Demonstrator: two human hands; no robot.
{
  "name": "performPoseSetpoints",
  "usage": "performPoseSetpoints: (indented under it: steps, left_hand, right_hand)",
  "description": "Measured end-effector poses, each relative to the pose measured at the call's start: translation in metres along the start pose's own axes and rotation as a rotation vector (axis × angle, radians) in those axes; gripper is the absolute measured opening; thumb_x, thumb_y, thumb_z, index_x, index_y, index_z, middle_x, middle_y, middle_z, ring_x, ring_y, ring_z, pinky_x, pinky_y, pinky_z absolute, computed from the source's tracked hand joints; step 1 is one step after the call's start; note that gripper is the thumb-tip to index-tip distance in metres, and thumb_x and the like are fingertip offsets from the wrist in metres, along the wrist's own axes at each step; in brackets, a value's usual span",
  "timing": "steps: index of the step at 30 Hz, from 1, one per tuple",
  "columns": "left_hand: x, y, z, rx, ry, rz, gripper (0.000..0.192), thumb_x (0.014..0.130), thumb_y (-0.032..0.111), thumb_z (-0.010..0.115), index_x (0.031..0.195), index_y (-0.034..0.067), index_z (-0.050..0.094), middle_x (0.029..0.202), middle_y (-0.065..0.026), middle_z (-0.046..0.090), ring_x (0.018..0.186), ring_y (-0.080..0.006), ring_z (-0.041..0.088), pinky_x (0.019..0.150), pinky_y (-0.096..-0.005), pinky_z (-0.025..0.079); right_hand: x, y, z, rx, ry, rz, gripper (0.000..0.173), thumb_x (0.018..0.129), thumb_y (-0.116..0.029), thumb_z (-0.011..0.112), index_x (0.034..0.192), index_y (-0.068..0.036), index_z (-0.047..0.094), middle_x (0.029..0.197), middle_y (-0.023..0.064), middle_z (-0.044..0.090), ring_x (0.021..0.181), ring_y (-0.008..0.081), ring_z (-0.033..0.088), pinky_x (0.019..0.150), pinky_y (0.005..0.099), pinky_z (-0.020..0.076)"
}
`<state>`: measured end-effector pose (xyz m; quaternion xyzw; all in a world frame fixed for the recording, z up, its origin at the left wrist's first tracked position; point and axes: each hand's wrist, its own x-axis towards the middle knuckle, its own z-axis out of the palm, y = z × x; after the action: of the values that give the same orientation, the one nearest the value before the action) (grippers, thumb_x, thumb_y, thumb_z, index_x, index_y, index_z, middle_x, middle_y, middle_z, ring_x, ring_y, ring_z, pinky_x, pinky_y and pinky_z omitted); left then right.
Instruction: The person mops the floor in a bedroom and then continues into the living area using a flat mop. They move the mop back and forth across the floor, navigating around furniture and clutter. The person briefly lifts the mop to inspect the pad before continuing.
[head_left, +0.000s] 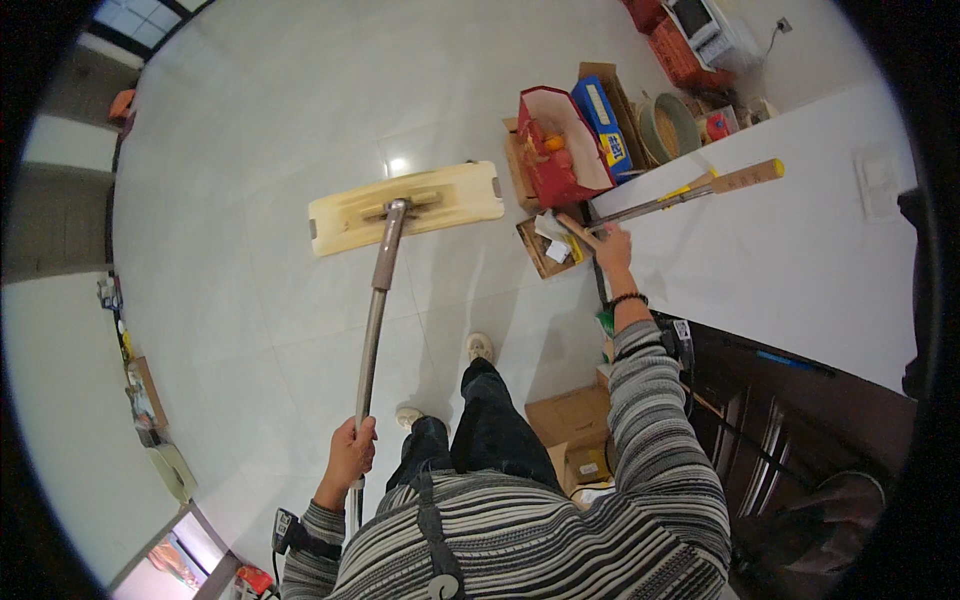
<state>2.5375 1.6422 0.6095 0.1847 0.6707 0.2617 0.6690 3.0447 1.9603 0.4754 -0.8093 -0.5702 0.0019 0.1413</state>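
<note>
My left hand (352, 452) is closed around the metal pole of a flat mop (448, 201), whose pale yellow rectangular head is seen from above over the tiled floor. Ahead and to the right, my right hand (613, 247) is at a light brown handle-like piece beside the wall; whether its fingers grip that piece is hard to tell. Just beyond this hand, a long-handled tool with a brown and yellow grip (746, 177) leans along the wall. A small open cardboard box (541, 256) with white and yellow items lies to the left of my right hand.
A red paper bag (555, 187) with orange items stands by a blue box (596, 109) and a round green container (679, 124). Cardboard boxes (570, 412) lie right of my legs. A dark wooden door (739, 427) is at the right. Assorted items line the left wall.
</note>
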Motion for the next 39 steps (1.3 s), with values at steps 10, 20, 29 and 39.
performPoseSetpoints:
  steps: [10,20,29,39]
  left_hand:
    - [0.024,-0.016,-0.001,0.562,0.251,0.426,0.036,0.089,0.035,0.057,0.086,-0.001,0.051,0.067,-0.0171,0.057,0.066,-0.0346,0.057,0.059,-0.0436,0.044]
    - [-0.016,-0.146,-0.054,0.63,0.662,0.217,0.022,0.074,0.019,0.059,0.093,0.008,0.054,0.08,-0.0177,0.063,0.078,-0.04,0.06,0.067,-0.0515,0.045]
    - [-0.146,-0.386,-0.088,0.449,0.599,-0.095,0.038,0.077,0.044,0.065,0.074,0.006,0.061,0.074,-0.0159,0.062,0.075,-0.0362,0.06,0.065,-0.0458,0.047]
    - [-0.152,-0.495,-0.003,-0.181,0.951,-0.296,0.033,0.077,0.038,0.068,0.077,0.005,0.062,0.071,-0.019,0.061,0.071,-0.0406,0.058,0.063,-0.0475,0.046]
  right_hand:
    - [-0.293,-0.182,0.015,0.863,-1.638,-0.103,0.049,0.089,-0.044,0.057,0.123,-0.009,0.051,0.112,0.0047,0.059,0.099,0.0147,0.055,0.085,0.0354,0.0469]
    - [-0.396,-0.339,-0.034,1.265,-1.886,0.559,0.034,0.097,-0.038,0.045,0.08,-0.011,0.053,0.08,0.0074,0.056,0.084,0.0197,0.056,0.091,0.0392,0.0419]
    - [-0.476,-0.399,0.012,1.398,-2.395,0.483,0.046,0.093,-0.026,0.05,0.053,-0.018,0.029,0.045,-0.0035,0.022,0.044,0.0118,0.023,0.056,0.0282,0.0325]
    - [-0.684,-0.474,0.021,0.686,-2.861,0.069,0.044,0.093,-0.026,0.047,0.054,-0.017,0.03,0.045,-0.0035,0.022,0.042,0.0119,0.022,0.057,0.0278,0.0324]
